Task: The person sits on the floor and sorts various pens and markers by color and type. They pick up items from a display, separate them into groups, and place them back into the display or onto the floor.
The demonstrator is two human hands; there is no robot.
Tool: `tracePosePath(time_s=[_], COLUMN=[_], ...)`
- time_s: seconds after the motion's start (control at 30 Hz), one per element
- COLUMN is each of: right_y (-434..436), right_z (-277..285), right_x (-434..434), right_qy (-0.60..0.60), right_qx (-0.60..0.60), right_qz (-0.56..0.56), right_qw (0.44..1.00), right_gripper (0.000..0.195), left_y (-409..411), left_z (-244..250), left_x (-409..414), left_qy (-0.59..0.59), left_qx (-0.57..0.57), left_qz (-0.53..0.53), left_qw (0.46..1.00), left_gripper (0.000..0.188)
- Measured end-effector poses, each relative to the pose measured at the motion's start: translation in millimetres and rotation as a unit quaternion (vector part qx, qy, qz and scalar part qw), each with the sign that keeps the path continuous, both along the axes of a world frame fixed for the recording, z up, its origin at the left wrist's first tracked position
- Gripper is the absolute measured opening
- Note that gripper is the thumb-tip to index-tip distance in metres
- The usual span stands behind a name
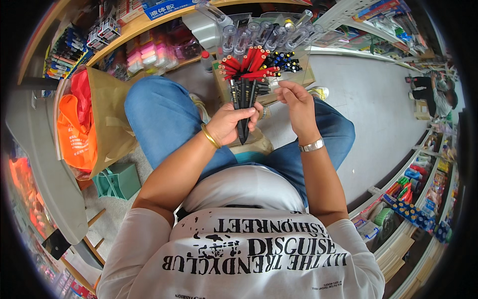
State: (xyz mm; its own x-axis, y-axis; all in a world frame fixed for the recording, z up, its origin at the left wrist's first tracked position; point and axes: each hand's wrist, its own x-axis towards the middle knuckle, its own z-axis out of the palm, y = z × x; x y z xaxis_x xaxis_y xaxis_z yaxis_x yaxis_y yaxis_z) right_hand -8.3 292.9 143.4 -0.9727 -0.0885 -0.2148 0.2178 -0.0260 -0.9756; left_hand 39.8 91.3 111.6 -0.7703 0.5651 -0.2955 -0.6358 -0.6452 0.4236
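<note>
My left hand [233, 121], with a gold bangle at its wrist, grips several black pens or pencils [244, 129]. Their pointed ends face toward me. Just beyond them, red pencils [255, 61] fan out in a clear plastic holder [305, 61]. Black pens [285, 61] with blue, yellow and white ends stand to their right. Clear plastic tubes [261, 33] line the holder's back. My right hand [293, 97] hovers near the holder's front right, its fingers loosely curled. Whether something small sits between its fingertips cannot be made out.
A cardboard box [308, 76] lies under the holder, between my knees. To the left are a paper bag [108, 123] with orange and red bags inside and a teal box [117, 181]. Stocked shelves [399, 202] run along the right. Another person [440, 93] crouches far right.
</note>
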Motion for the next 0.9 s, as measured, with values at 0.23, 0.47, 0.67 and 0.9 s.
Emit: tracePosePath(time_s=[0.23,0.47,0.67,0.9], right_y=[14,-30,-21,-7], right_z=[-72,-62,-68,-59], right_x=[-13,-5,-9,-4], right_qy=[0.077,0.205,0.232,0.233], right_qx=[0.280,0.463,0.478,0.363], right_qz=[0.068,0.114,0.148,0.065], right_qw=[0.955,0.855,0.834,0.900], right_gripper=[0.024,0.034,0.026,0.019], left_y=[5,1,2,4], left_z=[14,5,4,4], left_x=[-1,-4,-3,-3], left_qy=[-0.031,-0.021,-0.019,-0.008], left_qx=[-0.048,0.000,-0.006,-0.033], left_qz=[0.053,0.048,0.052,0.060], left_qw=[0.997,0.999,0.998,0.998], left_gripper=[0.015,0.017,0.016,0.017])
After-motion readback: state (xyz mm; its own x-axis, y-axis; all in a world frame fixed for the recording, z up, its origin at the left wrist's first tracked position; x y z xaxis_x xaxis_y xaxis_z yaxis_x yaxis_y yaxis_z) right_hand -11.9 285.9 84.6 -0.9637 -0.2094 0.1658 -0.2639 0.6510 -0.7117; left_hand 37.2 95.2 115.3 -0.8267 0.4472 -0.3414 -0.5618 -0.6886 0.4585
